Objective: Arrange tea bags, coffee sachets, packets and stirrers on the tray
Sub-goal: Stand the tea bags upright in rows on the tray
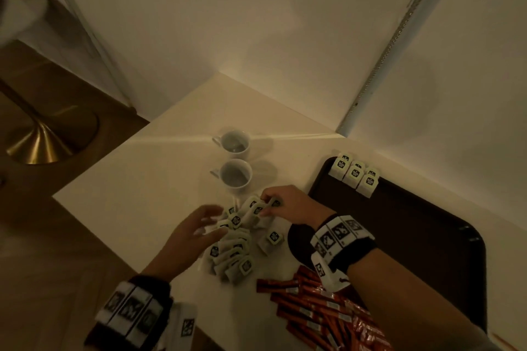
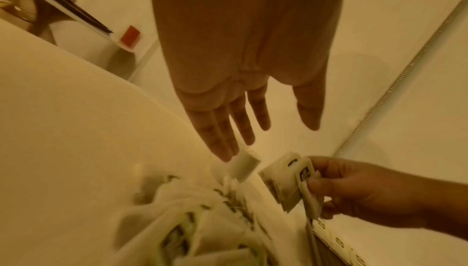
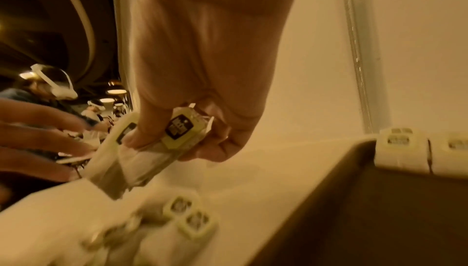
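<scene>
While pinched, tea bags (image 3: 142,150) fill right fingers (image 3: 152,130) (thumb beneath).

White table top (image 1: 159,168), matte, set into a corner of two plain white walls (image 1: 228,23). Beyond the fingertips on the wall past them, a pale vertical strip (image 1: 399,37) runs from the table edge upward. Away to the thumb-less outer side of the scene, wood-tone floor (image 1: 42,236) with a brass round pedestal base (image 1: 48,137) on it. A white door frame (image 1: 85,31) stands next to that base. Light is dim and warm yellow; soft shadows fall on the walls. Far background in the right wrist view: dark room, ceiling lamps (image 3: 115,90), blurred.
</scene>
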